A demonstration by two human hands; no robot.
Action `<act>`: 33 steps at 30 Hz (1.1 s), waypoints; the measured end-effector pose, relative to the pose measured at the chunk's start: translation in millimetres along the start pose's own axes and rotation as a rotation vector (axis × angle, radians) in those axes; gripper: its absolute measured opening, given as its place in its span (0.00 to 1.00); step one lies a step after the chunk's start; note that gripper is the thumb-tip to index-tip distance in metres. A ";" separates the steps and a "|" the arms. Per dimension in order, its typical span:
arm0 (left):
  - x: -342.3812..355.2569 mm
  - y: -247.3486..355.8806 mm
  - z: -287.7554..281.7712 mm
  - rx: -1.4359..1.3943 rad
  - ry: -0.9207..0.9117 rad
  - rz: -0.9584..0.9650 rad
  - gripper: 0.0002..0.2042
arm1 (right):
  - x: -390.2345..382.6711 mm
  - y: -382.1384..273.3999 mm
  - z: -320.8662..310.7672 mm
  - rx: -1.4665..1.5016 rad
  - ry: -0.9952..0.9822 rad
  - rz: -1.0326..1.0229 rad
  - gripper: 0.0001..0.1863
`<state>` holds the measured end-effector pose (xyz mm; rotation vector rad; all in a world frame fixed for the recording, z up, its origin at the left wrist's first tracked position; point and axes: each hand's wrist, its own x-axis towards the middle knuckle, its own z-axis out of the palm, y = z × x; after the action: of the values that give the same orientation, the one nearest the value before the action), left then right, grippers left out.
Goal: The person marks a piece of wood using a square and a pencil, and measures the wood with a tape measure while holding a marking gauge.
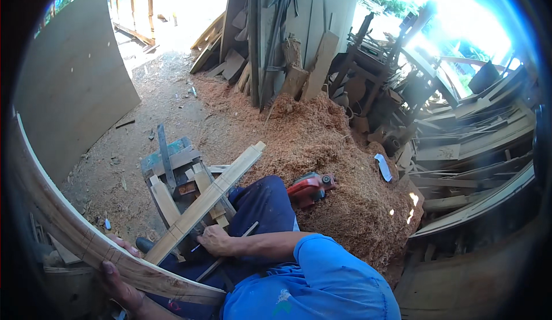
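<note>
A long curved wooden board [95,239] with dark marks across it sweeps from the far left down to my lap. My left hand [119,282] grips its lower part, with fingers on both sides. My right hand [214,241] is closed beside a straight squared wooden beam [210,200], which has lines drawn across it. A thin pen-like thing [196,248] with a blue tip pokes out of that fist. Under the right wrist a thin stick [247,230] slants over my dark trousers; whether the hand touches it I cannot tell.
Below the beam stands a low work stand [184,153] with wood offcuts and a metal strip [165,156]. A red power planer [307,189] rests on a large heap of wood shavings [345,216]. Stacked boards [477,147] fill the right; a large panel [75,84] leans at left.
</note>
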<state>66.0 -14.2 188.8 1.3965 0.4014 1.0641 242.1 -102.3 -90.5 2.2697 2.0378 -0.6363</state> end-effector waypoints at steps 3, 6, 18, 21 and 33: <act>-0.8 1.1 1.1 -0.050 -0.064 -0.034 0.31 | -60.9 -10.2 -84.4 0.123 0.035 -0.131 0.33; 4.7 2.7 15.9 -0.160 -0.125 -0.078 0.35 | -93.3 6.6 -86.1 0.498 0.231 -0.178 0.37; 40.6 -3.0 22.6 -0.202 -0.400 -0.396 0.32 | -137.1 -8.0 -268.9 0.453 0.590 -0.222 0.42; 44.3 10.8 31.6 -0.143 -0.473 -0.346 0.43 | -135.5 -6.8 -283.7 0.122 0.845 -0.259 0.22; 25.0 7.6 17.3 -0.166 -0.230 -0.241 0.44 | -105.0 -16.4 -298.7 -0.050 0.768 -0.541 0.30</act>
<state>89.4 -6.0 207.8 1.2697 0.2972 0.7147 303.8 -114.0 220.3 2.1153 2.9877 0.3812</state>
